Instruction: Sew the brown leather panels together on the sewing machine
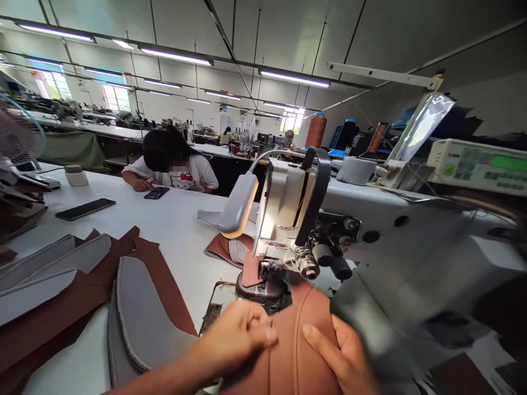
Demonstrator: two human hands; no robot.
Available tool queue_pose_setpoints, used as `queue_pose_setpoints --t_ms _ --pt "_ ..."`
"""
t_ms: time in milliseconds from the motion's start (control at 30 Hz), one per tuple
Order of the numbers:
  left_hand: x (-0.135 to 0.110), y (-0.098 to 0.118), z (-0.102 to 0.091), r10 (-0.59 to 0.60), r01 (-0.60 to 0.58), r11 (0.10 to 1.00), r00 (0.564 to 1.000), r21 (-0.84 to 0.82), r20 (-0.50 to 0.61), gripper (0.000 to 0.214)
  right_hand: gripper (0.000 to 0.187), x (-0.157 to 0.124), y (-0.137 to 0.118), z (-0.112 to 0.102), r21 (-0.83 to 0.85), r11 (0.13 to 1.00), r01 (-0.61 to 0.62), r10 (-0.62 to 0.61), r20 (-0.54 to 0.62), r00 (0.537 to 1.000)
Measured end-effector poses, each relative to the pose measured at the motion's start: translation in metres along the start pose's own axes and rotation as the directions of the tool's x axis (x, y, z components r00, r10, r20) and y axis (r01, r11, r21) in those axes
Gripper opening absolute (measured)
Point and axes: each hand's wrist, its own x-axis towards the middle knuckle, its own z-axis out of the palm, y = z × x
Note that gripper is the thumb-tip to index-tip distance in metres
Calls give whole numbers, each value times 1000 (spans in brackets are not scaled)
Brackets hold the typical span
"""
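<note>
A reddish-brown sewn panel (284, 351) that looks like leather, with curved seam lines down it, is spread between my hands in front of the sewing machine (284, 203). My left hand (242, 332) is closed, its thumb and curled fingers pinching the panel's left edge. On the other side my right hand (343, 351) grips the panel, thumb on top and fingers behind. Just beyond, a brown piece (252, 270) lies by the machine's needle area. The panel's lower end runs out of view.
Grey and brown cut pieces (135, 307) are heaped on the white table (177, 236) at left. A black phone (85, 208), a small jar (76, 175) and a lamp (239, 206) stand around. Across the table a person (173, 162) bends over another phone (157, 192). A control box (480, 167) is at right.
</note>
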Motion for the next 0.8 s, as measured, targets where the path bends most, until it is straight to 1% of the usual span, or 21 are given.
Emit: queue_pose_setpoints --t_ms 67,133,233,300,400,467,567,633,700,800 --pt "11 6 -9 65 -62 997 995 36 -77 29 45 19 0 -1 -144 989 43 -53 -68 996" --pt "18 7 -17 118 -101 989 979 109 -168 29 44 34 -3 0 -262 963 59 -78 -64 995" --pt "23 7 -24 189 -117 962 937 246 -294 21 38 49 -8 2 -324 943 79 -92 -24 995" --pt "26 7 -26 220 -112 945 914 308 -342 13 33 56 -12 3 -328 938 111 -122 -16 992" --pt "32 8 -30 235 -102 929 905 355 -354 9 26 65 -13 3 -321 929 185 -198 -10 980" --pt "36 8 -33 230 -88 923 907 376 -354 10 25 71 -13 2 -354 912 207 -229 -22 973" --pt "41 9 -39 211 -63 916 916 396 -342 16 26 77 -11 -2 -422 876 235 -279 -45 959" --pt "42 10 -42 203 -56 911 924 408 -326 19 26 80 -11 -3 -410 869 278 -316 -26 949" --pt "41 12 -44 208 -57 904 925 424 -318 19 25 82 -13 -4 -378 874 306 -332 -4 943" --pt "37 14 -47 235 -70 883 922 465 -308 17 25 83 -16 -3 -369 880 299 -321 2 947"
